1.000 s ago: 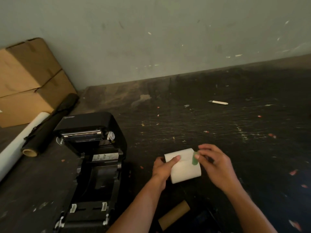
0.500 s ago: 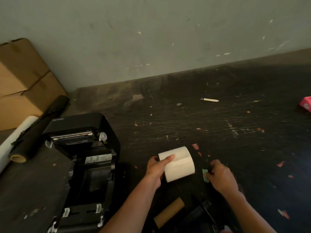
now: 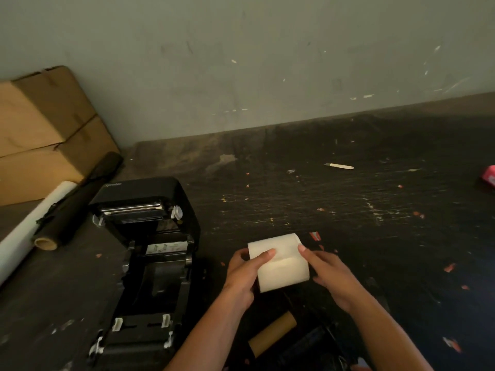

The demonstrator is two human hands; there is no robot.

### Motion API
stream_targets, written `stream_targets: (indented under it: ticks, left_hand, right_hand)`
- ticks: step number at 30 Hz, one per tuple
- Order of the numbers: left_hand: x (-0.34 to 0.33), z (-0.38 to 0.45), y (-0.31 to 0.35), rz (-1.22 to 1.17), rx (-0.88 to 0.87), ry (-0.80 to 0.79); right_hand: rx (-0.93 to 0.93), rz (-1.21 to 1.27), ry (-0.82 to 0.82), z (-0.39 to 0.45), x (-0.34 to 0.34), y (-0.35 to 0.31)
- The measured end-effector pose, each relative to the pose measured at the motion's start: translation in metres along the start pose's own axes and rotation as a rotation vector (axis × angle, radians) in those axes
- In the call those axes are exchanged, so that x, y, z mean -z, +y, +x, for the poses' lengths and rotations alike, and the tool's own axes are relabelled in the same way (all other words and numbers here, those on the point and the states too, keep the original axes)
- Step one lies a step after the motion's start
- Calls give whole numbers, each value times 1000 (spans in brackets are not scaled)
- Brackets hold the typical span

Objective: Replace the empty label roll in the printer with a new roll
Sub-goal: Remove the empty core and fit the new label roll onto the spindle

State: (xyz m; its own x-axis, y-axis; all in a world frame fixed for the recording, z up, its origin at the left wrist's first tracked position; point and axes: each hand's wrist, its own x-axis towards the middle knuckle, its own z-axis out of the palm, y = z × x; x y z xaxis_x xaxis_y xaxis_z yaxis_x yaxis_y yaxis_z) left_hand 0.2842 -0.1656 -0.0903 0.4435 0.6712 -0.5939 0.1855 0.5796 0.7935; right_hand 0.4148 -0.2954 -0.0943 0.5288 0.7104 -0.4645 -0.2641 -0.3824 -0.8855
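We hold the new roll (image 3: 280,262) in both hands above the table (image 3: 348,210), just right of the open printer (image 3: 150,253), whose roll bay looks vacant. The bare cardboard core (image 3: 273,333) lies near the table's near edge, so we judge the old roll is out and the new one is being readied. Our left hand (image 3: 241,274) is clamped on the roll's left end, thumb across its face. Our right hand (image 3: 330,274) grips the right end, fingers (image 3: 304,249) curled around it. Next we should free the leading edge, then carry the roll left and seat it in the bay.
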Motion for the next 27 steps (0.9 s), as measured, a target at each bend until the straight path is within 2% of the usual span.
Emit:
stream_targets:
  ticks: [9,13,15,19,22,25,27]
  left_hand:
    - [30,-32,-4,82,-228,-74]
    - [50,-42,2,125,-227,-147]
    - [57,-46,8,74,-199,-167]
    - [68,-50,15,70,-194,-118]
    - [75,-55,9,25,-185,-145]
    - [80,-57,2,-63,-134,-123]
    - [83,-57,-3,-102,-89,-129]
  right_hand:
    - [9,98,-115,-22,-28,-7]
    - [49,107,-189,-34,-39,-10]
    - [68,117,-178,-37,-47,-12]
    - [130,62,-149,-42,-62,-16]
    - [126,12,-156,-45,-69,-16]
    - [111,-105,-220,-51,-62,-15]
    - [116,-126,-201,-56,-48,-11]
